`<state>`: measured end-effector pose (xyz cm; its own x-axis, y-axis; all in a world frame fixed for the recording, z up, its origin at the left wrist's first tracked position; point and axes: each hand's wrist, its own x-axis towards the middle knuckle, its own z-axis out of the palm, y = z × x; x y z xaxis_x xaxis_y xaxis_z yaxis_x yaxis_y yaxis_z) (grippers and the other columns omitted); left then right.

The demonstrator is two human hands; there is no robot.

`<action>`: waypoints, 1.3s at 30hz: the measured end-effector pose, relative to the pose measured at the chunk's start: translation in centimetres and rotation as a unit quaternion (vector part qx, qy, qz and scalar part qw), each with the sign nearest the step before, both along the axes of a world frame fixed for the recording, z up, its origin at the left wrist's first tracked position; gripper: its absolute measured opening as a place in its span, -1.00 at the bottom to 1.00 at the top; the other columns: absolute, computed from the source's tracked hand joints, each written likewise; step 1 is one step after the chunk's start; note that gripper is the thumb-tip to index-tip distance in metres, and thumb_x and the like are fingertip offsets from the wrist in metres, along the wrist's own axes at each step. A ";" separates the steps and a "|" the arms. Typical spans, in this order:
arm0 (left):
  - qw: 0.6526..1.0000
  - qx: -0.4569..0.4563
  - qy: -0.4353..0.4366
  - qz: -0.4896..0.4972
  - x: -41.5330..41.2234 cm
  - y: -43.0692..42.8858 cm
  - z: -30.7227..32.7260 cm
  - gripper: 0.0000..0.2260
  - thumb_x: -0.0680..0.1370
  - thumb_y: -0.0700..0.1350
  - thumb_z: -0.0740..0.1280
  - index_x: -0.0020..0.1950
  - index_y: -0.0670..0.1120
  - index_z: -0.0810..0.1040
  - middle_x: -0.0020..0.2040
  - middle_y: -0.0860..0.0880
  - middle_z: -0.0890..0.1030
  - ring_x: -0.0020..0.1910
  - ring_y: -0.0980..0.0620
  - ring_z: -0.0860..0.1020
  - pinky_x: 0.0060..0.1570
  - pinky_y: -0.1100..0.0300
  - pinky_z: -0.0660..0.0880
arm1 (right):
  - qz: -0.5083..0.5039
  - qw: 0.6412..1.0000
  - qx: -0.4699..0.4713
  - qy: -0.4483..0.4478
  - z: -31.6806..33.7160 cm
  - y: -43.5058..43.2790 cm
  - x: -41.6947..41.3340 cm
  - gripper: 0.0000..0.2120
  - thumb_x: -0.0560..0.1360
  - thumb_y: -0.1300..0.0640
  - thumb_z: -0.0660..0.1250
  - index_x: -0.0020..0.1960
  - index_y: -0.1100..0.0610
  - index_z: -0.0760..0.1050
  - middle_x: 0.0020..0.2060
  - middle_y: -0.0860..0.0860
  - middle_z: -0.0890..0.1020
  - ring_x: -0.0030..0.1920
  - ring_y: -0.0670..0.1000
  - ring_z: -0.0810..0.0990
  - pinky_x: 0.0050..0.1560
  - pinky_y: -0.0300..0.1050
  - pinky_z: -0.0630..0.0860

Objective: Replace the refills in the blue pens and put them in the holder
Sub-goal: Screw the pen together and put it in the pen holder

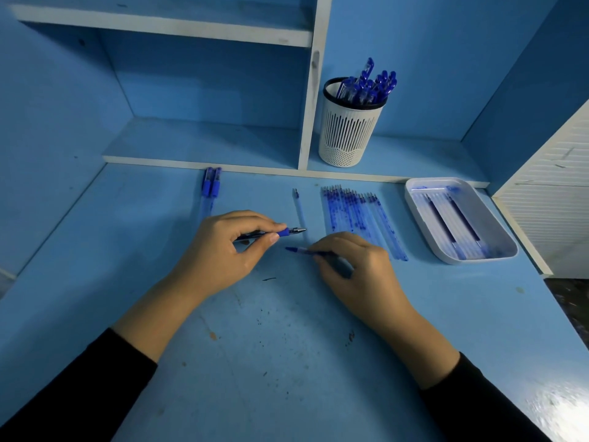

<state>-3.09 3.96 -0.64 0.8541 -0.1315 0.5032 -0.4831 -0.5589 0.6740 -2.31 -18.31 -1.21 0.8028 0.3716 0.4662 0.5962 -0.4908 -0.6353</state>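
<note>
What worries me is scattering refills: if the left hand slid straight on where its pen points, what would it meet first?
Probably the lone refill just beyond the pen in the left hand, then the row of refills; height is unclear.

Blue desk (287, 362), white-edged shelves (165, 30)

The blue painted desk top (287, 378) across the lower frame looked matt, scuffed and chipped. The white slotted plastic pen holder (349, 132) at upper centre was matt. The white plastic tray (422, 215) at right shone glossy. The clear plastic refill tubes (357, 212) were ink-smeared.
</note>
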 end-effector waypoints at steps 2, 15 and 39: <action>1.000 0.000 0.001 -0.004 -0.1 0.0 0.1 -0.87 0.52 -0.25 0.43 0.03 -0.10 0.71 -0.04 0.08 0.69 -0.02 0.14 0.65 0.03 0.29 0.55 | -0.029 0.999 0.038 0.006 0.3 -0.3 0.0 -0.86 0.47 0.31 0.36 -0.03 0.18 0.64 -0.15 -0.05 0.63 -0.12 -0.18 0.56 -0.04 -0.44 0.41; 0.999 0.008 -0.019 -0.035 0.0 -0.2 0.0 -0.86 0.50 -0.29 0.44 0.03 -0.15 0.70 -0.05 0.05 0.68 -0.05 0.13 0.65 0.01 0.25 0.56 | -0.022 0.986 0.140 0.090 0.8 -0.5 0.3 -0.85 0.52 0.28 0.32 -0.01 0.12 0.63 -0.18 -0.07 0.60 -0.15 -0.10 0.58 -0.07 -0.35 0.45; 0.994 -0.090 -0.066 -0.018 -0.7 -3.1 0.0 -0.92 0.55 -0.21 0.39 0.00 -0.13 0.66 -0.15 0.10 0.64 -0.29 0.11 0.56 -0.31 0.26 0.47 | -0.041 0.901 0.412 0.132 1.7 2.2 -2.2 -0.80 0.43 0.36 0.39 -0.01 0.13 0.60 -0.08 -0.05 0.71 -0.11 -0.18 0.65 -0.02 -0.35 0.52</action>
